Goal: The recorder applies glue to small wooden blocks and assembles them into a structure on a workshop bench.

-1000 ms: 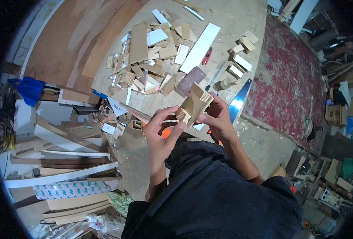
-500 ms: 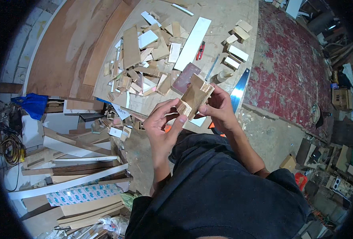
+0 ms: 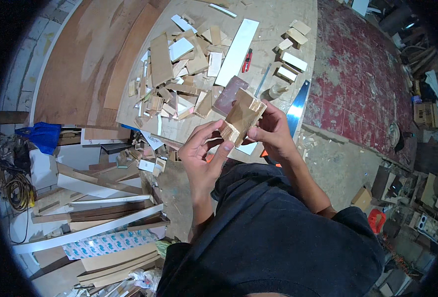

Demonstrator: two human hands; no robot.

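One wooden piece (image 3: 243, 118) is gripped at frame centre, by left hand (image 3: 201, 152) at lower-left end, by right hand (image 3: 275, 133) at right side; rough end could be splintered if squeezed too hard.

A white pointed board (image 3: 152, 139) bears dark lettering. A pale sheet (image 3: 111, 243) bears repeated blue print, too small to read.

Workshop surroundings, seen from where I stand.
To my left, a blue bag (image 3: 41, 135), a coiled cable (image 3: 18, 193) and stacked boards (image 3: 90, 229); to my right, a worn red-tiled floor (image 3: 357, 79) with a cardboard box (image 3: 426, 115) beyond.
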